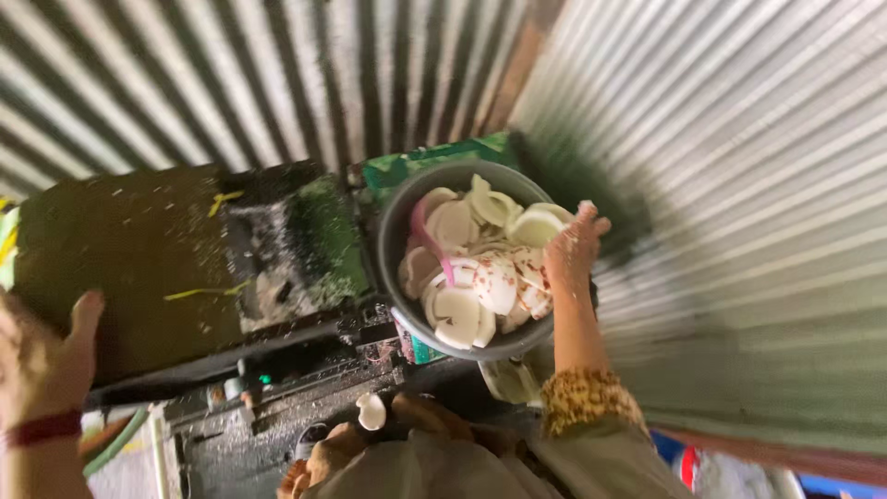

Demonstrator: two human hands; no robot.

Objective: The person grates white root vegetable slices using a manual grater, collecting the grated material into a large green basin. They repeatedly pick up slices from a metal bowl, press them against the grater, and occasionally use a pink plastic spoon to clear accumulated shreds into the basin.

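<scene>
Here my right hand (571,251) grips the rim of the grey round bowl (393,242) of white coconut pieces (480,268); my left hand (42,360), fingers spread loose, rests against the dark flat machine top (139,249). One-sided grip; I fear it tips.

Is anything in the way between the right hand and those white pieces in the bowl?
Nothing visible. The right hand already rests on the white pieces at the bowl's right side.

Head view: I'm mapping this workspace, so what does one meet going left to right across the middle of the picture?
Left hand with a red wristband → dark machine top strewn with shreds → grey bowl of white coconut pieces → right hand at the bowl's rim → corrugated metal wall.
</scene>
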